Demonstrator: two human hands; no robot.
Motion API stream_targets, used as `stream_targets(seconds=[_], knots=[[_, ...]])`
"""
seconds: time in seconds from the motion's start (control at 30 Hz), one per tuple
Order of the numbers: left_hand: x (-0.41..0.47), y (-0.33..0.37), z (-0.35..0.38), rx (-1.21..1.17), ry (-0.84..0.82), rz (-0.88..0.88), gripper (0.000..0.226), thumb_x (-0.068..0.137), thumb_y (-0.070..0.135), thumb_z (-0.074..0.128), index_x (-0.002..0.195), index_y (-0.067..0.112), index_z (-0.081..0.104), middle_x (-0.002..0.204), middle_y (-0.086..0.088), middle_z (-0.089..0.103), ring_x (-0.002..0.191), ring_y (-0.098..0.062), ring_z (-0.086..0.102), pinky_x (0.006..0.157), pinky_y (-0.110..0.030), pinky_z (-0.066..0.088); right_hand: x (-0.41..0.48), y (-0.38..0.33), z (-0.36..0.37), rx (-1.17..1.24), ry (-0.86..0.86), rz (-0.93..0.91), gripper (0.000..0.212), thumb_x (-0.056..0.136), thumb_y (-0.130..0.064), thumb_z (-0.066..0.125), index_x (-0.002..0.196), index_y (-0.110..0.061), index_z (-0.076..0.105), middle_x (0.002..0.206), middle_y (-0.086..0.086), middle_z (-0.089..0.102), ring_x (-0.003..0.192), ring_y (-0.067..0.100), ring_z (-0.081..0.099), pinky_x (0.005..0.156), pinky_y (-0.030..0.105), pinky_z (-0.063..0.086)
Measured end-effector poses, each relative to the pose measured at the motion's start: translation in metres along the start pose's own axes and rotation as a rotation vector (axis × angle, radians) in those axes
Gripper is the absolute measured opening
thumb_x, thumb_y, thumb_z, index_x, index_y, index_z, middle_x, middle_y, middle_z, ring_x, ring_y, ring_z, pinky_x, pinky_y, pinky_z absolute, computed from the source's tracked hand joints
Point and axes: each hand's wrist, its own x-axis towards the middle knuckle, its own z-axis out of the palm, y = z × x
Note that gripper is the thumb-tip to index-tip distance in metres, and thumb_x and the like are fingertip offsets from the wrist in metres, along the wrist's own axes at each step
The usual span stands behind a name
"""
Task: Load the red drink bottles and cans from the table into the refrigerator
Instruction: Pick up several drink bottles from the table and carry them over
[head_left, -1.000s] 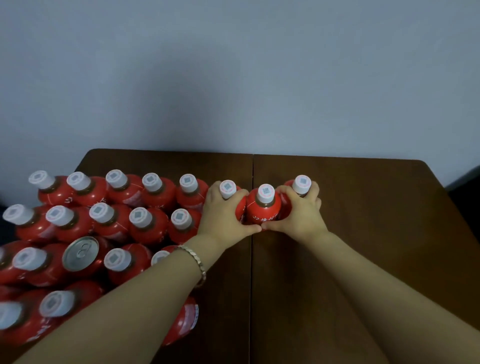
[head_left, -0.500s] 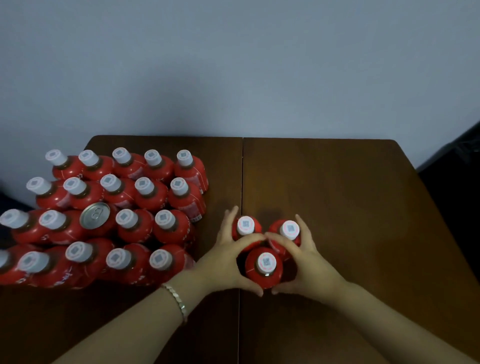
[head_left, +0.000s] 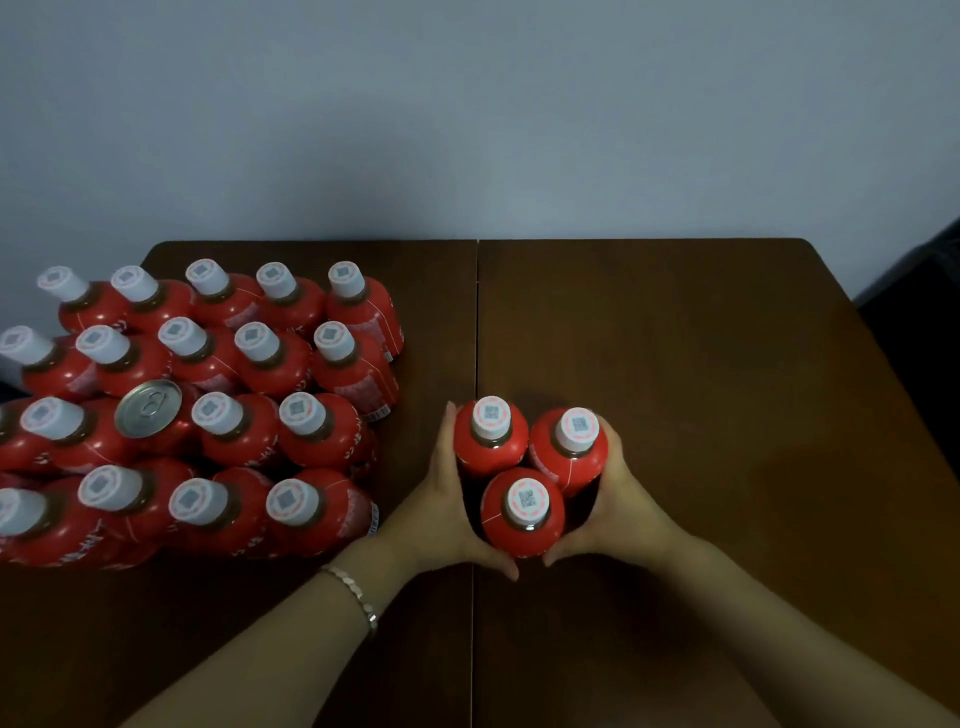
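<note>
Near the middle seam of the dark brown table (head_left: 701, 332), we cup three red bottles (head_left: 522, 514) between both hands, the trio pressed together in a tight triangle with their white caps pointing up at us. Our left hand (head_left: 441, 512) wraps the left side of the cluster, fingers reaching up along the far-left bottle and the thumb curling under the nearest one; our right hand (head_left: 615, 506) mirrors it on the right side, fingers against the far-right bottle and the thumb tip close to the left thumb at the near edge. Both hands are grasping the group together, not any single bottle. We cannot tell whether the bottles rest on the table or are slightly raised off it. A thin silver bracelet (head_left: 353, 595) sits on our left wrist. Well to the left, apart from the held trio, stands the packed crowd of red bottles (head_left: 291, 364), arranged in rough rows from the far edge toward us and running out of view on the left. One red can (head_left: 148, 408) with a silver pull-tab top stands among them. Beyond the table rises a plain pale grey wall (head_left: 467, 114).
</note>
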Motion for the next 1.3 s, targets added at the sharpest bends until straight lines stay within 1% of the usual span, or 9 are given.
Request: stream_targets(seconds=[0.2,0.33,0.53,0.73,0.87,1.0,1.1,1.23,1.3], knots=[[0.003,0.020,0.005,-0.255,0.071,0.030,0.138,0.036,0.048,0.087,0.122,0.068,-0.019,0.155,0.003,0.002,0.142,-0.014,0.018,0.112,-0.050,0.027,0.006,-0.013,-0.002,0.206,0.011,-0.047,0.120,0.032,-0.023,0.095,0.126,-0.038,0.022,0.129,-0.008,0.044,0.113,-0.008,0.052,0.085,0.009,0.046],[0.010,0.041,0.004,-0.361,0.089,0.013,0.120,0.037,0.067,0.079,0.124,0.066,-0.003,0.150,0.004,0.012,0.136,-0.020,0.031,0.107,-0.049,0.035,0.006,-0.020,0.004,0.474,0.103,0.026,0.114,0.023,-0.053,0.091,0.120,-0.024,0.039,0.114,0.003,0.060,0.096,0.006,0.066,0.072,0.018,0.053],[0.017,0.055,-0.002,-0.497,0.120,-0.014,0.119,0.034,0.076,0.075,0.137,0.048,0.023,0.146,-0.008,0.029,0.127,-0.030,0.044,0.101,-0.056,0.040,0.014,-0.014,0.004,0.569,0.161,0.076,0.095,0.029,-0.053,0.090,0.110,-0.018,0.054,0.093,-0.004,0.073,0.088,0.014,0.070,0.068,0.022,0.056],[0.027,0.053,0.001,-0.590,0.023,-0.023,0.097,0.035,0.070,0.079,0.120,0.041,0.043,0.118,-0.002,0.058,0.097,-0.013,0.066,0.075,-0.027,0.055,0.020,-0.004,-0.001,0.632,0.156,0.116,0.071,0.050,-0.038,0.079,0.113,-0.015,0.056,0.098,0.003,0.072,0.092,0.021,0.070,0.070,0.026,0.056],[0.030,0.058,0.004,-0.605,0.027,-0.098,0.094,0.032,0.063,0.080,0.116,0.042,0.043,0.132,-0.012,0.046,0.109,-0.027,0.058,0.084,-0.038,0.053,0.018,-0.003,-0.004,0.663,0.136,0.166,0.072,0.045,-0.040,0.081,0.109,-0.017,0.057,0.093,0.001,0.073,0.088,0.020,0.070,0.067,0.025,0.056],[0.025,0.062,0.003,-0.560,0.035,-0.167,0.067,0.041,0.058,0.063,0.102,0.039,0.043,0.133,-0.013,0.039,0.106,-0.023,0.056,0.070,-0.023,0.051,0.016,-0.007,-0.011,0.698,0.107,0.208,0.064,0.048,-0.038,0.077,0.106,-0.017,0.057,0.087,0.000,0.074,0.082,0.019,0.071,0.062,0.024,0.056],[0.020,0.062,0.001,-0.629,0.042,-0.239,0.072,0.038,0.057,0.065,0.102,0.034,0.042,0.133,-0.017,0.040,0.100,-0.023,0.058,0.068,-0.026,0.051,0.012,-0.011,-0.012,0.697,0.064,0.241,0.064,0.050,-0.038,0.077,0.107,-0.018,0.056,0.087,-0.001,0.074,0.083,0.019,0.071,0.062,0.025,0.056],[0.007,0.060,0.005,-0.695,0.018,-0.321,0.135,0.015,0.069,0.079,0.130,0.014,0.037,0.128,-0.020,0.050,0.097,-0.028,0.061,0.080,-0.040,0.052,0.002,-0.018,-0.011,0.677,0.051,0.261,0.061,0.057,-0.032,0.085,0.109,-0.019,0.056,0.090,0.001,0.073,0.084,0.020,0.071,0.062,0.026,0.056],[0.003,0.061,0.009,-0.740,0.028,-0.333,0.142,0.014,0.073,0.078,0.134,0.010,0.036,0.124,-0.021,0.055,0.098,-0.030,0.063,0.081,-0.042,0.052,0.000,-0.021,-0.010,0.680,0.051,0.264,0.054,0.060,-0.033,0.078,0.107,-0.019,0.056,0.087,-0.001,0.074,0.082,0.018,0.072,0.061,0.024,0.056]])
